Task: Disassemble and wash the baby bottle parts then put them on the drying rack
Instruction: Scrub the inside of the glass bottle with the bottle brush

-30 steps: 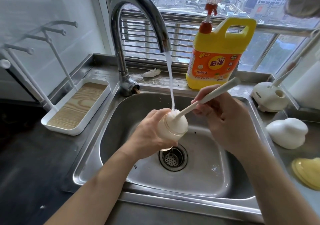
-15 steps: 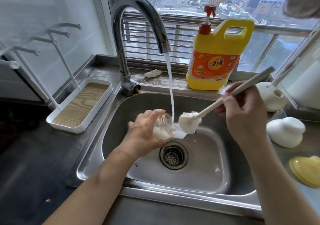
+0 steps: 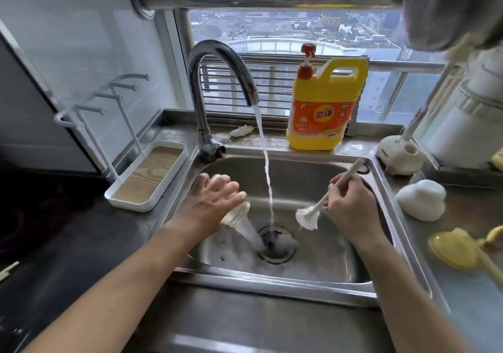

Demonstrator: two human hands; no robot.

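- We read two large Chinese characters, 奇强, on the orange label of the yellow detergent jug [image 3: 324,107], which carries a red pump; the smaller print on the label is illegible.
- We note small dark lettering on the white brush holder [image 3: 400,156]; it is too small to read.
- The left hand [image 3: 215,203] grips the clear baby bottle [image 3: 236,216] over the sink [image 3: 272,282]. The bottle is tilted, its mouth pointing at the drain [image 3: 275,241], and water pours from it.
- The right hand [image 3: 351,203] is curled round the handle of the bottle brush [image 3: 313,214], the white head pointing down inside the basin.
- The faucet [image 3: 217,53] runs; its water stream [image 3: 266,167] falls between the two hands, touching neither.
- The sink and its surround are stainless steel; the countertop [image 3: 54,244] to the left is dark.
- The drying rack [image 3: 147,178], a white tray with a wood-grain insert and white pegs, stands just left of the sink.
- A white domed part [image 3: 422,200] and a yellow part [image 3: 457,252] lie on the steel to the right.
- The window [image 3: 272,31] behind shows city buildings.
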